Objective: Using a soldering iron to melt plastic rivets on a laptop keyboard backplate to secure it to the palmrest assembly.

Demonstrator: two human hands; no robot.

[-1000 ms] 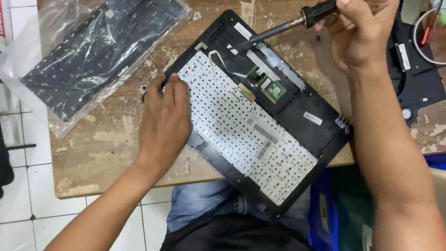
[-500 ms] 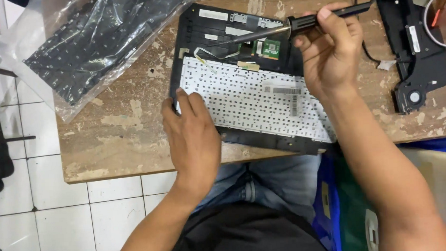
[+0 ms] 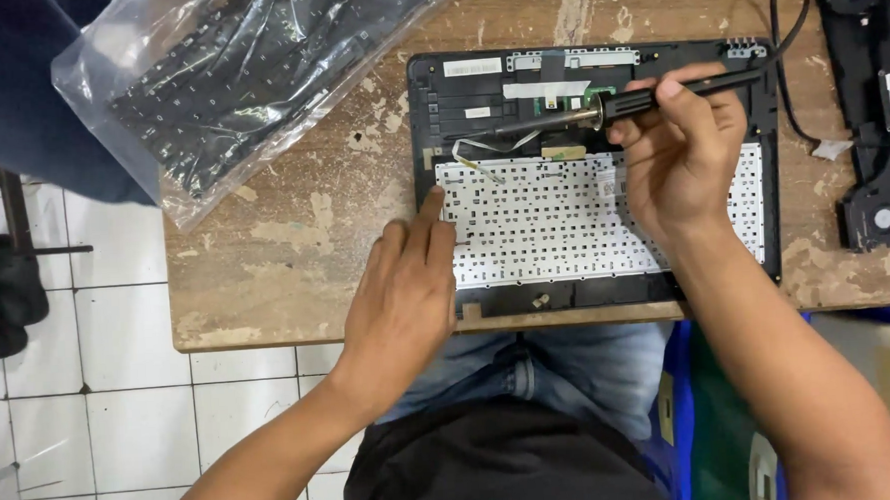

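Laptop top case (image 3: 428,91), flipped underside up, lying along the front edge of the worn wooden table (image 3: 286,267), toward its right half. White keyboard backplate (image 3: 564,215) seated in it, thin and probably flexible, with a loose flat ribbon cable (image 3: 481,148) near its upper left corner: fragile, best left untouched. Likely light and stiff overall; safest held by the black plastic rim, not the perforated sheet.

Left hand (image 3: 402,302) resting at the left end of the backplate, fingers loosely together, index tip pressing the corner, clamped on nothing. Right hand (image 3: 681,155) closed around the black handle of a soldering iron (image 3: 649,101), metal tip pointing left over the board area above the keys; hot end, so grip only on the handle.

Bagged spare keyboard (image 3: 247,69) at the table's back left corner, slippery in its clear plastic. Black speaker assembly (image 3: 879,111) at the right edge. Tabletop scarred and peeling, rough enough to hold things. White tiled floor (image 3: 100,375) below.
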